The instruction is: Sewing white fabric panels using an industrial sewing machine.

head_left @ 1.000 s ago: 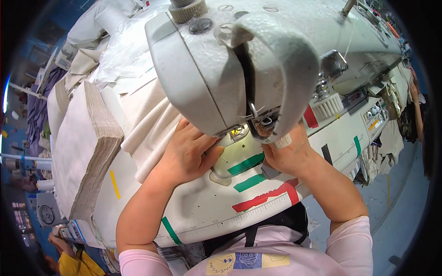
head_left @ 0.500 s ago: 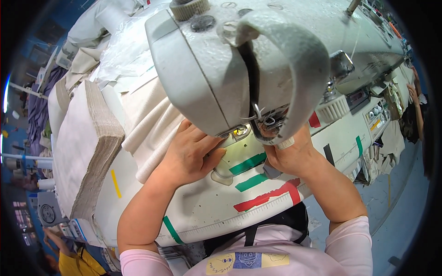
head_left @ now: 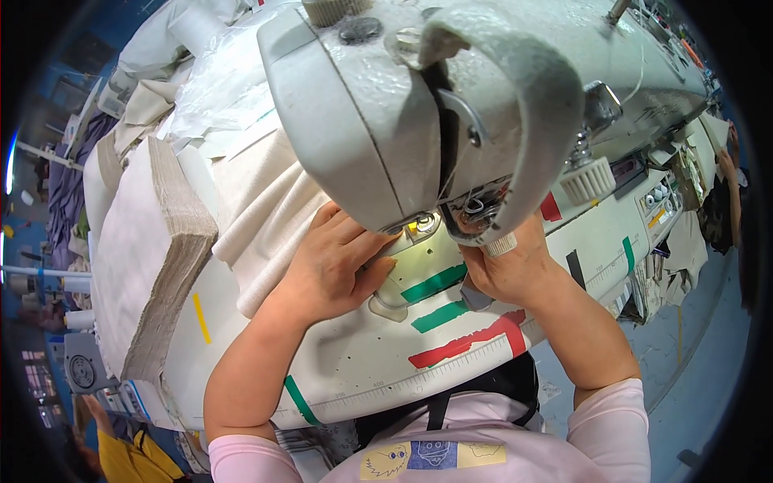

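A white sewing machine head point(head_left: 346, 137) stands in the middle, with a small lit spot at its presser foot point(head_left: 420, 228). My left hand point(head_left: 332, 262) lies to the left of the foot, on the front edge of a cream cloth point(head_left: 262, 213). Its fingers are stretched forward, with the thumb apart, and some fingertips disappear beneath the machine head. On the other side, my right hand point(head_left: 515, 270) rests at the right of the needle area. The machine hides its fingers, so what they touch cannot be seen.
Left of the cloth stands a thick stack of cream cut fabric point(head_left: 137, 249). Green tape point(head_left: 435, 285) and red tape point(head_left: 467, 340) mark the white table point(head_left: 354, 354), beside a printed ruler. A person in yellow point(head_left: 137, 457) is at the lower left; another person's arm point(head_left: 731, 173) shows far right.
The machine's metal thread lever now shows higher in its slot. Both hands stay almost in place, and the whole view has shifted slightly.
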`<control>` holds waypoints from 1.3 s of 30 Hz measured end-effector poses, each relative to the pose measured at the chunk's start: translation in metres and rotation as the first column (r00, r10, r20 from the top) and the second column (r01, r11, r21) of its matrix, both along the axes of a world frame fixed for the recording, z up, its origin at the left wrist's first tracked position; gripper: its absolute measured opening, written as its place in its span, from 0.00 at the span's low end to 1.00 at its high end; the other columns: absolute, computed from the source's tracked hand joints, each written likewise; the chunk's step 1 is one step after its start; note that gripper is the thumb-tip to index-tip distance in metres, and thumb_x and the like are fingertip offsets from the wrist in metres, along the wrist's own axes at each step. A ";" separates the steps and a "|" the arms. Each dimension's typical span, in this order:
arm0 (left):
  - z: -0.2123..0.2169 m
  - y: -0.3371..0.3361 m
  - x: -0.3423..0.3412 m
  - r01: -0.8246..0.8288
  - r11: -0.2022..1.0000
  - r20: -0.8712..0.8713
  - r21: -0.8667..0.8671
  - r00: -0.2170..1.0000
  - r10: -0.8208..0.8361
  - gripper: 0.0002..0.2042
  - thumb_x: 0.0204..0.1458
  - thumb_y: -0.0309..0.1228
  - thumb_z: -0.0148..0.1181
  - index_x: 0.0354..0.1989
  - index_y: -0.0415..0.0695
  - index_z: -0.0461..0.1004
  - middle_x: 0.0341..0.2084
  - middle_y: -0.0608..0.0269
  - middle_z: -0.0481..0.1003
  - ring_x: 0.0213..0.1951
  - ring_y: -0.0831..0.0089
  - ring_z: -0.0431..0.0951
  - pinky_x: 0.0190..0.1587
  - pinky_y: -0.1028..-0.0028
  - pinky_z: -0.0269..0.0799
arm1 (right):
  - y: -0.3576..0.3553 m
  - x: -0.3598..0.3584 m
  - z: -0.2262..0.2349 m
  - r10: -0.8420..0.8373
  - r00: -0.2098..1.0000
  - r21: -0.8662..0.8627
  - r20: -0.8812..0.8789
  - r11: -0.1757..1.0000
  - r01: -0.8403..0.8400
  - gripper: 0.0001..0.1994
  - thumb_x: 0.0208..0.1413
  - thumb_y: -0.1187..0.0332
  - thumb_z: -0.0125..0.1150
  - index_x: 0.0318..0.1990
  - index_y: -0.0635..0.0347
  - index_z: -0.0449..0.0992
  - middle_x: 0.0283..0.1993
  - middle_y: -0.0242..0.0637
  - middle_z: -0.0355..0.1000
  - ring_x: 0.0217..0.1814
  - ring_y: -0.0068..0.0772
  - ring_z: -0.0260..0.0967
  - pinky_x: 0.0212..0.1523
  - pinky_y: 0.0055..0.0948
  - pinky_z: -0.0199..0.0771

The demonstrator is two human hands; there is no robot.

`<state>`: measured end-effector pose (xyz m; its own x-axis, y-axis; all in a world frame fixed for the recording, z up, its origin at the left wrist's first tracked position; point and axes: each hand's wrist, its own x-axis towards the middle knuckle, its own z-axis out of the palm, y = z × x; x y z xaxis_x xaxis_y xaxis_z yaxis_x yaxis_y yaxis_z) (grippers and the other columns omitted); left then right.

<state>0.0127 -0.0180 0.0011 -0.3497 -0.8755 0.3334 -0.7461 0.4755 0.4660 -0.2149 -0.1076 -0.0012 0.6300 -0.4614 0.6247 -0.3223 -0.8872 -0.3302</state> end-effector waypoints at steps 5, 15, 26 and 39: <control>-0.007 0.002 0.002 -0.194 0.973 0.069 0.126 0.980 0.187 0.17 0.48 0.29 0.64 0.47 0.38 0.75 0.44 0.50 0.74 0.50 0.48 0.72 0.53 0.57 0.67 | 0.004 -0.009 0.013 0.013 0.999 0.075 -0.050 0.997 -0.010 0.08 0.41 0.70 0.63 0.32 0.56 0.79 0.39 0.35 0.75 0.52 0.43 0.67 0.55 0.47 0.57; 0.002 -0.008 0.006 -0.255 0.944 0.106 0.212 0.966 0.237 0.12 0.50 0.31 0.64 0.43 0.43 0.80 0.50 0.51 0.73 0.56 0.48 0.67 0.62 0.53 0.59 | -0.034 -0.148 -0.001 -0.476 0.876 -0.108 -0.077 0.878 0.467 0.13 0.44 0.81 0.60 0.40 0.61 0.76 0.40 0.41 0.74 0.44 0.48 0.70 0.50 0.44 0.66; 0.002 0.036 -0.002 -0.357 0.932 0.211 -0.065 0.908 0.363 0.19 0.45 0.26 0.65 0.49 0.48 0.76 0.51 0.61 0.73 0.61 0.58 0.67 0.67 0.41 0.44 | -0.109 -0.216 0.004 -0.384 0.735 -0.437 -0.559 0.890 0.132 0.19 0.50 0.76 0.51 0.52 0.63 0.72 0.46 0.43 0.73 0.43 0.45 0.71 0.45 0.38 0.69; -0.015 0.036 0.005 -0.375 0.926 -0.132 0.042 0.917 0.377 0.09 0.48 0.20 0.62 0.37 0.43 0.78 0.45 0.62 0.76 0.46 0.65 0.72 0.60 0.63 0.57 | -0.121 -0.220 0.008 -0.380 0.680 -0.488 -0.627 0.872 0.037 0.17 0.47 0.74 0.56 0.47 0.64 0.72 0.42 0.44 0.72 0.42 0.44 0.71 0.43 0.36 0.72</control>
